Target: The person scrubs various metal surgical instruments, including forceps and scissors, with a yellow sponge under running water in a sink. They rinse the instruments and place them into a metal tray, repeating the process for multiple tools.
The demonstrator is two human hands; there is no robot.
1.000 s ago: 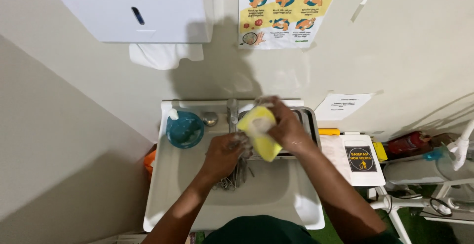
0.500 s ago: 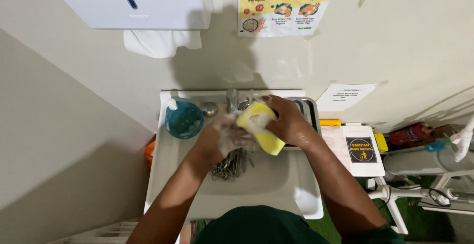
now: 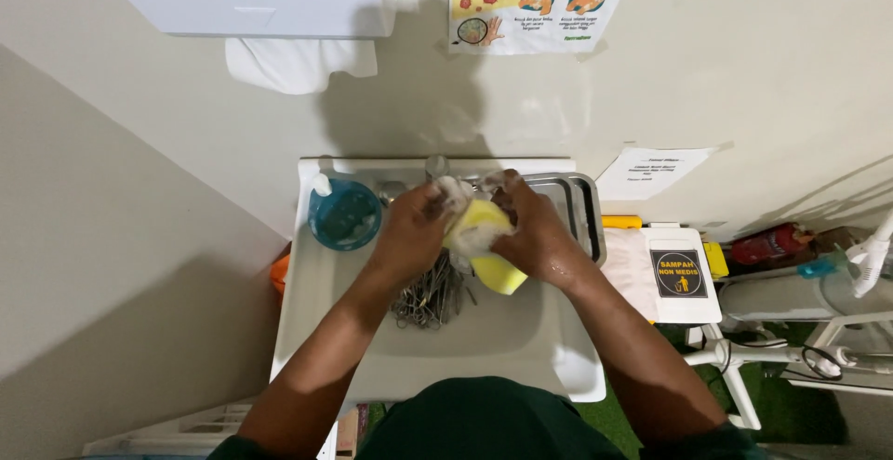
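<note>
Sponge (image 3: 488,251), yellow and soapy, gripped at centre frame by right hand (image 3: 535,237), fingers curled closed around it. Left hand (image 3: 414,232) pressed against sponge's left side, fingers closed on something foam-covered, not identifiable. Below both, pile of metal instruments (image 3: 430,297) in white sink (image 3: 321,283). Blue cup (image 3: 344,215) at left, steel tray (image 3: 579,213) at right, poster (image 3: 539,0) at top.
</note>
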